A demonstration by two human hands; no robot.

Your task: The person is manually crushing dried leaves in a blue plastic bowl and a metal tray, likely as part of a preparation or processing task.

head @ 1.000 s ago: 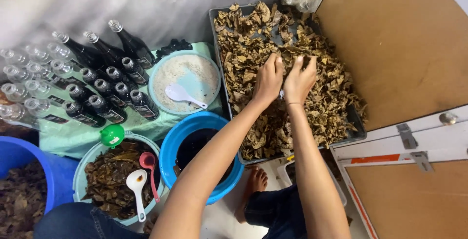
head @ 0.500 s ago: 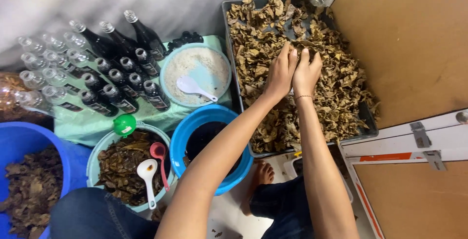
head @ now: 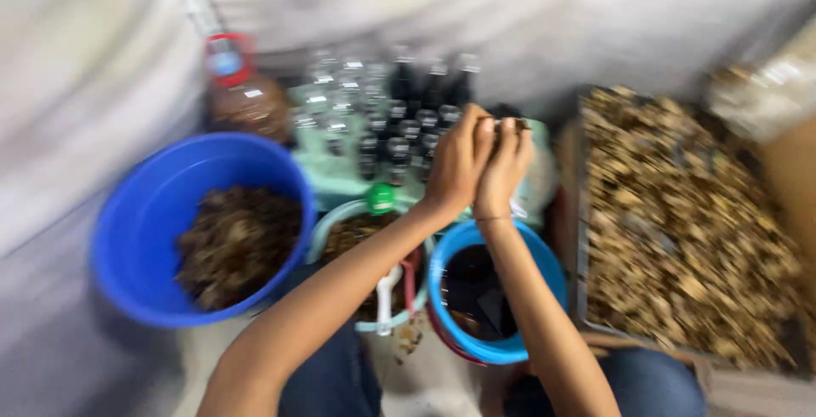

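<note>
The frame is blurred by motion. My left hand [head: 456, 160] and my right hand [head: 504, 164] are pressed together, cupped around a small clump of dried brown pieces [head: 508, 123] that peeks out at the fingertips. Both hands hover above the small blue bucket [head: 544, 272] and in front of the rows of dark bottles [head: 408, 111]. The tray of dried brown pieces [head: 680, 230] lies to the right of the hands.
A large blue tub [head: 161, 213] with dark dried matter sits at the left. A teal bowl [head: 327, 234] with spoons and a green cap [head: 382, 198] lies under my left forearm. A big brown bottle with a red cap [head: 242, 94] stands behind.
Both hands have left the tray with a clump of dried pieces and moved left, over the small blue bucket. The view has swung to the left, bringing the large blue tub into view.
</note>
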